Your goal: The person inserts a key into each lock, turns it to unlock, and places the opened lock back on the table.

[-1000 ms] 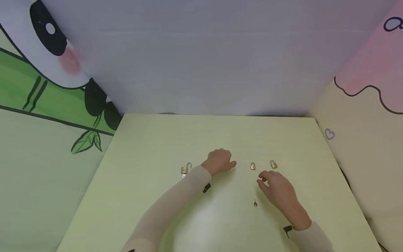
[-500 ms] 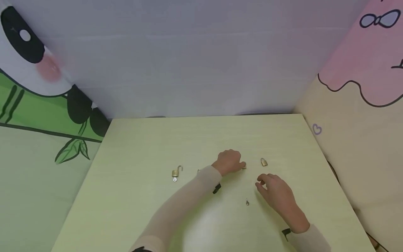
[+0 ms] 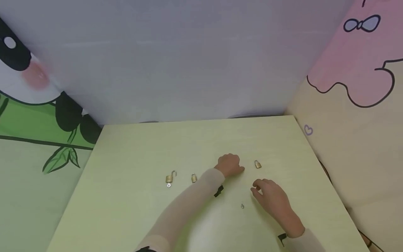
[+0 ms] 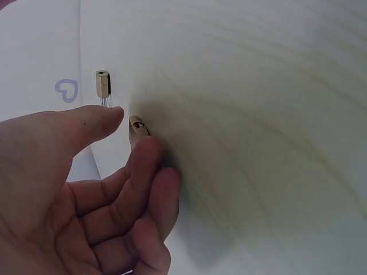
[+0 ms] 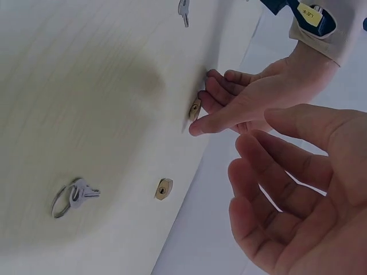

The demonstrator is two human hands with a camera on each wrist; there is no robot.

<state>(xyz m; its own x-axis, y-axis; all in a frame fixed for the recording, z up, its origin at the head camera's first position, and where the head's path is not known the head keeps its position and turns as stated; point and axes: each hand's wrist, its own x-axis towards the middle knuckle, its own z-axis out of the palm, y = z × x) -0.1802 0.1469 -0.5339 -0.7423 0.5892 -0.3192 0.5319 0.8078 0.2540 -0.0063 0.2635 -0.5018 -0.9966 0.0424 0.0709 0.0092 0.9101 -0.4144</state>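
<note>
Small brass padlock (image 4: 137, 127) being bracketed by thumb and fingers of left hand (image 3: 229, 165) at tabletop (image 3: 141, 150).

Left hand is being held part-open, slim gap showing between thumb and brass; finger contact can't be told. Right hand (image 3: 273, 198) is being held loosely curled, nothing gripped. Body is probably best being squeezed lightly from both sides; by a one-sided push it might be tipped. Neighbouring closed padlock (image 3: 257, 164) is best being given clearance. Ringed keys (image 5: 77, 195) are being left lying near right hand; open padlock (image 3: 169, 179) and another closed padlock (image 3: 193, 178) are being supported farther left. Pale wood-grain surface is being backed by grey-lilac wall (image 3: 189, 70), flanked by cartoon-printed ones; purple heart (image 3: 308, 130) is being displayed on the right.
</note>
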